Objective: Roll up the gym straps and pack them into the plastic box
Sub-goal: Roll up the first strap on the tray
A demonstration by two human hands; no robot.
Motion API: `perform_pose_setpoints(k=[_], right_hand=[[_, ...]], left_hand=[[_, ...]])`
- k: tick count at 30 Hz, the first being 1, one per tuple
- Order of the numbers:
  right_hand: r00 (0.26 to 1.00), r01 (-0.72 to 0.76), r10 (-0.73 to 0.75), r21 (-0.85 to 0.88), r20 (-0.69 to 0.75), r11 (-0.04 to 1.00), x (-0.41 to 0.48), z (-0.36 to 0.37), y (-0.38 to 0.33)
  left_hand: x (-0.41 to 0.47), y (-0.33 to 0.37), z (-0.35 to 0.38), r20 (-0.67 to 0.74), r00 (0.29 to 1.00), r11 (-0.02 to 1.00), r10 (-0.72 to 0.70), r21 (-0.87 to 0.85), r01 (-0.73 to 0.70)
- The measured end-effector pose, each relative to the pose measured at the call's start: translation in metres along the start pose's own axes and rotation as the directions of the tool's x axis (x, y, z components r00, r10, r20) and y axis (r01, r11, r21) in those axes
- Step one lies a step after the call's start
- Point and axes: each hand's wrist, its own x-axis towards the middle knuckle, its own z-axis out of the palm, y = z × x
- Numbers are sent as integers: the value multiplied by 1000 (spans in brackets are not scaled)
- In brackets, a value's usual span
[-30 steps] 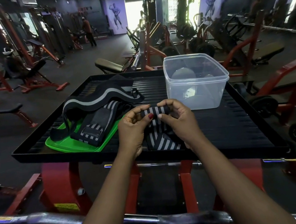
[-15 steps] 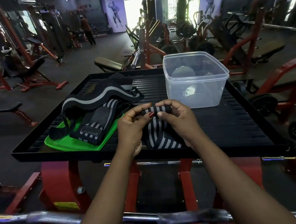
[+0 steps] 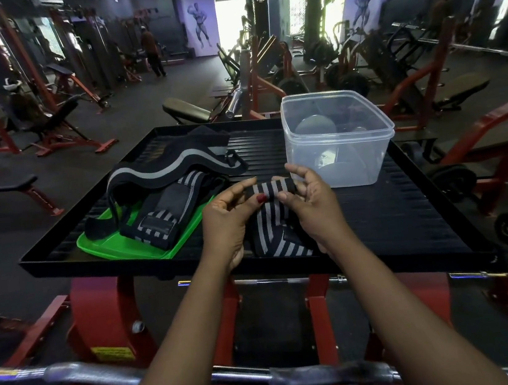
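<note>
Left: spare black-and-grey straps (image 3: 160, 178) lying piled on the flat green plastic lid (image 3: 114, 246). Centre: left hand (image 3: 226, 215) and right hand (image 3: 312, 204) pinching opposite ends of the part-rolled black-and-grey striped elastic strap (image 3: 273, 188), tail trailing onto the black ridged desk (image 3: 394, 215). Looking light, soft, springy; probably unrolling if released, so gripping the roll's ends. Right: clear plastic box (image 3: 355, 159) sitting open, near the right hand.

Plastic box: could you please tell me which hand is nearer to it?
Right. The right hand pinches the striped strap just in front of the plastic box; the left hand pinches its other end, farther left, toward the green lid.
</note>
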Motion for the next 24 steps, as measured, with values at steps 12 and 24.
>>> perform_pose_setpoints(k=[12,24], right_hand=[[1000,-18,21,-171,16,985,4,-4,11],[1000,-2,2,10,-3,1000,-1,0,2]], left_hand=[[1,1,0,25,999,999,25,-38,-24],[1,-4,2,22,998,990,54,132,-57]])
